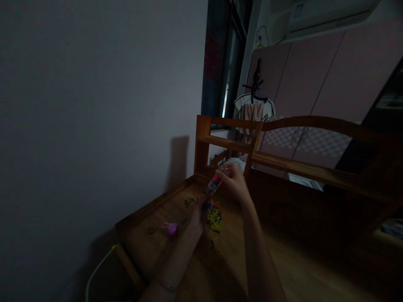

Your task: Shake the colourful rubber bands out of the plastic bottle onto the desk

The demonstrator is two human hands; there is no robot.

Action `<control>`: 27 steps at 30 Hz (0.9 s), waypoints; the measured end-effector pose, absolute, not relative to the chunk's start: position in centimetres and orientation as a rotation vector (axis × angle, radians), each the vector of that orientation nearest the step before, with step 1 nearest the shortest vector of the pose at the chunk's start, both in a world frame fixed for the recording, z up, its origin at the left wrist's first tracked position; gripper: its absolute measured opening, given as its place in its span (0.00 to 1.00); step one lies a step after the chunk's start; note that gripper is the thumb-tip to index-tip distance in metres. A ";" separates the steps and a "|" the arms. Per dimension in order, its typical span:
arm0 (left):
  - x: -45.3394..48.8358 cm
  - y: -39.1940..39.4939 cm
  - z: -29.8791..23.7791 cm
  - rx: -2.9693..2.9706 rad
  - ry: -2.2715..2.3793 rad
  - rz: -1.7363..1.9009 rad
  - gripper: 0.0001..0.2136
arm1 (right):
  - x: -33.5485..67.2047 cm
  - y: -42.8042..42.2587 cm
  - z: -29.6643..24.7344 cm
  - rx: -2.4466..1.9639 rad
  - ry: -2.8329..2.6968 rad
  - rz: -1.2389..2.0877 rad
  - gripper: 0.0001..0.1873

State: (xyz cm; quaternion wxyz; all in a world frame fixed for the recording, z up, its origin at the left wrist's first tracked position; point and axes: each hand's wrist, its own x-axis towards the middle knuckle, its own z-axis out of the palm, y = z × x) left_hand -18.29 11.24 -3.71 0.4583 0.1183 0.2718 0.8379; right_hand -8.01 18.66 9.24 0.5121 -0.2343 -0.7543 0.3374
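A slim clear container (212, 186) with red and blue on it slants between my hands above the wooden desk. My right hand (232, 179) is closed on its upper end, fingers pinched near the red part. Around its lower end my left hand (198, 211) is closed, and the palm hides part of it. Dim light keeps me from telling exactly what kind of container it is. Just beyond and below the left hand lies a pile of yellow and black bands (214, 219). A purple round item (171, 228) with a pink loop sits left of that hand.
The wooden desk (233, 256) meets a pale wall (103, 109) on the left. A wooden shelf frame (229, 144) rises at the back. Dark loops (151, 230) lie near the left edge. A white cord (98, 266) hangs beside the desk. Clothes (252, 110) hang behind.
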 end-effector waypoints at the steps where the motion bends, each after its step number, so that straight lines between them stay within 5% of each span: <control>1: -18.4 11.2 -3.9 0.292 0.677 2.063 0.08 | -7.9 18.8 9.2 -0.575 -1.815 0.811 0.19; 27: -17.9 10.7 -3.5 0.283 0.487 2.024 0.08 | -9.0 17.9 8.5 -0.587 -2.066 0.774 0.20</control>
